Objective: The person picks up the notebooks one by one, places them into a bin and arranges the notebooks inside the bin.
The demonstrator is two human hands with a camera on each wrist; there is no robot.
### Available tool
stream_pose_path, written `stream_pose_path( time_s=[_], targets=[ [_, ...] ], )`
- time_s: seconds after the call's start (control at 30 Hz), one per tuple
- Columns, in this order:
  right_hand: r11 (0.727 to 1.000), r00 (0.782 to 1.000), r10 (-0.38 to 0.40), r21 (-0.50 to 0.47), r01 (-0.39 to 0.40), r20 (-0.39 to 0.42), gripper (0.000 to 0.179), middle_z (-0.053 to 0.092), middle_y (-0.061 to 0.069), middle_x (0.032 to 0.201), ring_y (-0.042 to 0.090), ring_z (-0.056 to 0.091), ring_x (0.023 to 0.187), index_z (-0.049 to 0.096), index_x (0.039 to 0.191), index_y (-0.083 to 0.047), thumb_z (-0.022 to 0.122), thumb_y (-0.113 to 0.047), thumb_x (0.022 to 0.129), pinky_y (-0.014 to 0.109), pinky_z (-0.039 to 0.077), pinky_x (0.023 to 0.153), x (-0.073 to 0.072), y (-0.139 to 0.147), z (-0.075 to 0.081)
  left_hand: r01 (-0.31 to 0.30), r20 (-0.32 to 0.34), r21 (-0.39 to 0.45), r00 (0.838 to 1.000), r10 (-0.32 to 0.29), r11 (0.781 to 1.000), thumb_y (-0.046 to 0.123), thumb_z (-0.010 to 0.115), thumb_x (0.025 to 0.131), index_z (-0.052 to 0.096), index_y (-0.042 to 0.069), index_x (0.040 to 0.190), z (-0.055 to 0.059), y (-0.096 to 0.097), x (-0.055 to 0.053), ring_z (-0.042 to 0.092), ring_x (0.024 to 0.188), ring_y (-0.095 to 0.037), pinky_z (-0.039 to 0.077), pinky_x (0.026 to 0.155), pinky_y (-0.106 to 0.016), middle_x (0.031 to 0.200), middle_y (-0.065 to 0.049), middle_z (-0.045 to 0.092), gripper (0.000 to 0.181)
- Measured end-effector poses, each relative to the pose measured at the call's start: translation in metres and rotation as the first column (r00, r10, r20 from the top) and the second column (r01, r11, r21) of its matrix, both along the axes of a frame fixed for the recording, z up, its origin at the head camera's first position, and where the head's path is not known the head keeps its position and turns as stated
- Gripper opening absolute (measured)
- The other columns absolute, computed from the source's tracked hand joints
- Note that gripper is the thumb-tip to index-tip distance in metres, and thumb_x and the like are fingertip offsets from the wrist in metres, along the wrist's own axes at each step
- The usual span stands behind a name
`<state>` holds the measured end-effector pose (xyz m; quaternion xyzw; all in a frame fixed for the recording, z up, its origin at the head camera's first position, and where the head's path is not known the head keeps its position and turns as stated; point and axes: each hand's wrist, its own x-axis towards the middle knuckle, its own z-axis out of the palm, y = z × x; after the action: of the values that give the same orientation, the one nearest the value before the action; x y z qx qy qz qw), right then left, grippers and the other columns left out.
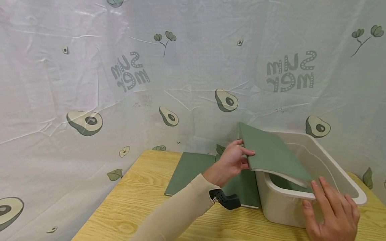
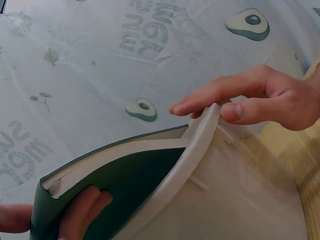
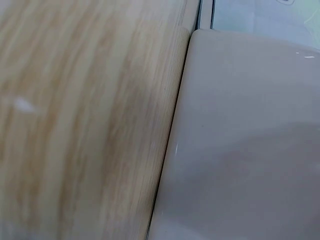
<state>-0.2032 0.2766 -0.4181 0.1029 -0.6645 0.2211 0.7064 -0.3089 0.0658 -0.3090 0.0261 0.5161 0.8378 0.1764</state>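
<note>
A green hardcover book (image 1: 271, 150) hangs tilted over the white plastic bin (image 1: 289, 209), its pale page edges toward me. My left hand (image 1: 233, 159) grips the book at its left side, thumb on the upper cover and fingers underneath; the left wrist view shows those fingers (image 2: 82, 212) against the green cover. At the bin's near right corner is my right hand (image 1: 333, 212), fingers fairly straight over the rim and thumb on the outer side. In the left wrist view, the right hand (image 2: 270, 97) rests at the rim. More green shows inside the bin, below the lifted book.
Left of the bin, a green book (image 1: 193, 170) and another green book (image 1: 241, 190) lie side by side on the wooden table (image 1: 126, 207). Behind stands a pale sheet (image 1: 187, 67) printed with avocados. The right wrist view shows mainly wood grain and the bin's wall (image 3: 250, 140).
</note>
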Motion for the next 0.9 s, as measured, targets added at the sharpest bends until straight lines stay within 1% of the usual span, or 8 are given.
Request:
stream_pose_path(
  time_s=[0.2,0.37,0.5,0.6,0.67,0.77,0.83,0.9],
  targets=[
    [1.000,0.999,-0.009,-0.009,0.009,0.035,0.057,0.076,0.020,0.128,0.026,0.068,0.130,0.080,0.120,-0.002,0.061,-0.054,0.102,0.036,0.034,0.124,0.002,0.002,-0.003,-0.012,-0.004,-0.032,1.000,0.012,0.999,-0.015,0.060,0.092,0.042,0.011,0.161,-0.003,0.015,0.000,0.067,0.127,-0.049,0.050,0.111,-0.065,0.126,-0.017,0.066,0.076],
    [1.000,1.000,-0.003,-0.014,0.004,0.016,0.057,0.076,0.019,0.126,0.026,0.069,0.129,0.080,0.119,-0.002,0.062,-0.053,0.102,0.037,0.035,0.123,0.001,0.001,-0.002,0.008,-0.052,-0.109,0.999,-0.014,0.994,-0.014,0.061,0.093,0.058,0.009,0.146,-0.005,0.027,0.001,0.072,0.118,-0.048,0.056,0.104,-0.061,0.113,-0.013,0.071,0.058],
    [1.000,1.000,0.000,-0.010,0.000,0.012,0.056,0.076,0.019,0.126,0.026,0.069,0.129,0.080,0.118,-0.002,0.062,-0.053,0.102,0.038,0.035,0.123,0.001,0.001,-0.003,-0.012,-0.085,-0.202,0.996,-0.006,0.979,-0.014,0.062,0.090,0.068,0.005,0.122,-0.003,0.038,0.002,0.078,0.085,-0.034,0.066,0.073,-0.042,0.092,-0.007,0.071,0.038],
    [1.000,1.000,-0.002,-0.002,0.002,0.025,0.056,0.076,0.020,0.128,0.027,0.068,0.130,0.080,0.120,-0.002,0.061,-0.053,0.102,0.039,0.035,0.124,0.002,0.002,-0.004,-0.033,-0.094,-0.264,0.996,0.009,0.964,-0.016,0.062,0.088,0.068,0.002,0.106,0.001,0.047,0.003,0.072,0.070,-0.025,0.053,0.053,-0.031,0.081,-0.007,0.066,0.026],
    [1.000,1.000,-0.005,0.002,0.005,0.031,0.057,0.075,0.020,0.128,0.027,0.068,0.131,0.080,0.121,-0.002,0.061,-0.053,0.102,0.039,0.034,0.125,0.003,0.003,-0.005,-0.046,-0.088,-0.283,0.996,0.022,0.958,-0.018,0.062,0.086,0.066,-0.001,0.100,0.004,0.054,0.003,0.074,0.075,-0.031,0.058,0.057,-0.036,0.082,-0.009,0.065,0.023],
    [1.000,1.000,-0.005,0.003,0.005,0.027,0.056,0.075,0.020,0.128,0.028,0.068,0.130,0.080,0.120,-0.002,0.061,-0.052,0.102,0.040,0.035,0.124,0.002,0.002,-0.005,-0.071,-0.069,-0.297,0.996,0.053,0.952,-0.021,0.062,0.083,0.064,-0.004,0.095,0.007,0.064,0.003,0.077,0.096,-0.044,0.065,0.078,-0.053,0.085,-0.014,0.065,0.021],
    [1.000,1.000,0.000,0.001,0.000,0.019,0.056,0.076,0.020,0.127,0.029,0.068,0.129,0.080,0.120,-0.002,0.061,-0.052,0.102,0.040,0.035,0.124,0.002,0.001,-0.004,-0.097,-0.059,-0.295,0.995,0.083,0.950,-0.023,0.061,0.081,0.061,-0.006,0.097,0.009,0.071,0.002,0.075,0.101,-0.049,0.061,0.092,-0.063,0.088,-0.017,0.062,0.023],
    [1.000,1.000,0.007,-0.002,-0.007,0.014,0.055,0.076,0.020,0.126,0.030,0.069,0.129,0.080,0.119,-0.002,0.062,-0.052,0.102,0.040,0.035,0.123,0.002,0.000,-0.003,-0.113,-0.053,-0.290,0.993,0.102,0.950,-0.025,0.061,0.080,0.059,-0.008,0.102,0.009,0.078,0.002,0.073,0.102,-0.053,0.058,0.093,-0.068,0.092,-0.020,0.060,0.028]
  ],
)
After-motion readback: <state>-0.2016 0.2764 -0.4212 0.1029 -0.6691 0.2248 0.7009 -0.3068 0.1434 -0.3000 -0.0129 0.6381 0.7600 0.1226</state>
